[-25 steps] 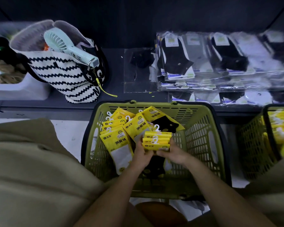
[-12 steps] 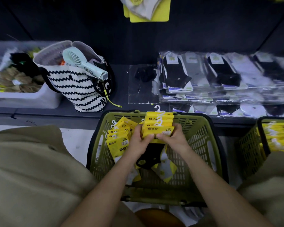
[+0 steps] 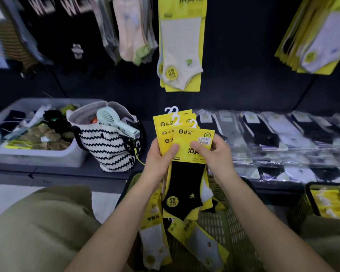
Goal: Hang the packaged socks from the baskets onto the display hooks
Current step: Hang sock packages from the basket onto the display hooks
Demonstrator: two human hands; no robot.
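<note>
A fanned stack of yellow-carded sock packs [image 3: 186, 138] with white plastic hangers is held up in front of me above the green basket [image 3: 224, 222]. My left hand [image 3: 161, 160] grips the stack from the left, thumb on the front card. My right hand [image 3: 214, 152] pinches the front pack, which shows a black sock [image 3: 185, 185]. Loose sock packs [image 3: 196, 244] lie in the basket below. Yellow packs with pale socks [image 3: 181, 48] hang from the display wall straight above.
A striped tote bag [image 3: 108, 148] with a mint hand fan stands on the shelf at left, beside a grey bin [image 3: 37, 156] of mixed socks. Clear-wrapped socks [image 3: 283, 134] cover the shelf at right. A second basket [image 3: 330, 201] sits far right. More packs [image 3: 318, 36] hang upper right.
Both hands have lifted the stack of packs out of the basket and up to shelf height. My view has tilted up, so the hanging display now shows.
</note>
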